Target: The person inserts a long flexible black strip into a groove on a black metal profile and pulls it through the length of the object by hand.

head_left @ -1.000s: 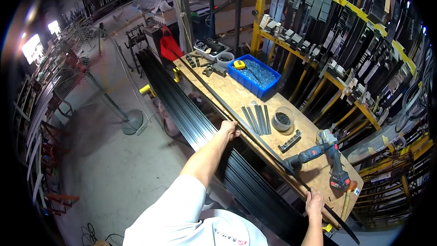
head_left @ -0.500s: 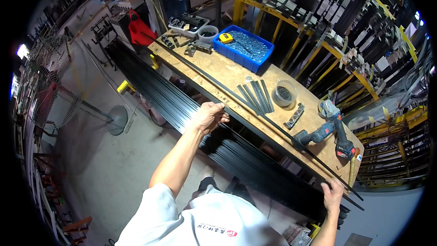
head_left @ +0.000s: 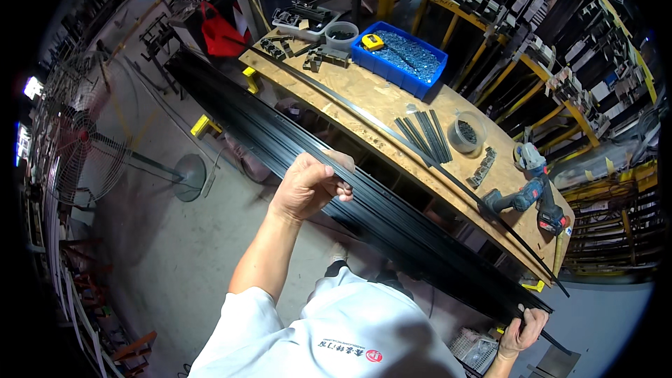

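My left hand (head_left: pixel 313 185) is closed, its fingers curled at the upper edge of a row of long black metal profiles (head_left: pixel 392 217). The profile it holds blends in with the others there. At the row's right end my right hand (head_left: pixel 525 330) is wrapped round the profile, and a thin black end sticks out past the fingers. Beyond them, a separate long thin black strip (head_left: pixel 371 117) lies along the wooden workbench (head_left: pixel 336 87). Several short black strips (head_left: pixel 425 134) rest beside a clear tub of small dark parts (head_left: pixel 465 134).
On the bench are a blue bin of screws (head_left: pixel 402 80) with a yellow tape measure (head_left: pixel 372 42), cordless power tools (head_left: pixel 528 192) and a tray of dark fittings (head_left: pixel 306 19). A standing fan (head_left: pixel 84 136) is at left. Racks of profiles (head_left: pixel 518 63) stand behind the bench.
Both hands have come away from the bench edge, down toward the row of profiles, with the long profile between them. The bench appears farther up and right in view.
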`<move>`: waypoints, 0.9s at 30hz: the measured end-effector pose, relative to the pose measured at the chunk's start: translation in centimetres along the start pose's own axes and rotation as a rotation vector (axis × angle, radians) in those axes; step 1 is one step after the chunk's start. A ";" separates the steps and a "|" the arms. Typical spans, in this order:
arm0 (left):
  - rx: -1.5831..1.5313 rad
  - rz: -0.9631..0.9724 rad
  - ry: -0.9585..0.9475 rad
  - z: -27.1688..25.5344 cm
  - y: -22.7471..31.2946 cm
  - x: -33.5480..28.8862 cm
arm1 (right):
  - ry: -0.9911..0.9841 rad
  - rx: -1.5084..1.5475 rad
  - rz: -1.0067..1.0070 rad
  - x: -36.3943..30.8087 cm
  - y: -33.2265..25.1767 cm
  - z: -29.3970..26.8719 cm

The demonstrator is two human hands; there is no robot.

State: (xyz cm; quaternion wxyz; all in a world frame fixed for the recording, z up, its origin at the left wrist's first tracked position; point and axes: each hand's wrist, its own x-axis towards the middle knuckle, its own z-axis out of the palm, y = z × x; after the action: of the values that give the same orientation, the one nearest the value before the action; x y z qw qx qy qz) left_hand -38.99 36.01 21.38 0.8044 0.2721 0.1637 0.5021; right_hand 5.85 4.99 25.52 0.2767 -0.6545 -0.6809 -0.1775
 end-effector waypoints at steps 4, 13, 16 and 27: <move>-0.016 0.024 -0.011 -1.7 0.1 -0.8 | -0.022 -0.005 0.000 -0.4 -0.8 -0.2; -0.036 0.026 0.023 -2.6 1.6 -2.2 | -0.065 0.089 0.030 -0.7 -3.0 1.5; 0.042 -0.019 0.161 -3.6 2.4 -3.2 | -0.107 0.158 0.003 -0.7 -4.1 2.5; 0.036 0.380 0.568 -15.3 4.4 -3.7 | -0.607 0.089 0.005 0.3 -5.7 5.4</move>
State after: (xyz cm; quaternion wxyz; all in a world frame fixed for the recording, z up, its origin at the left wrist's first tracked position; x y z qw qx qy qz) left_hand -52.02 38.39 11.80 0.6139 0.1610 0.3365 0.6957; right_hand -0.57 8.03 22.13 0.0894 -0.6665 -0.7380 0.0567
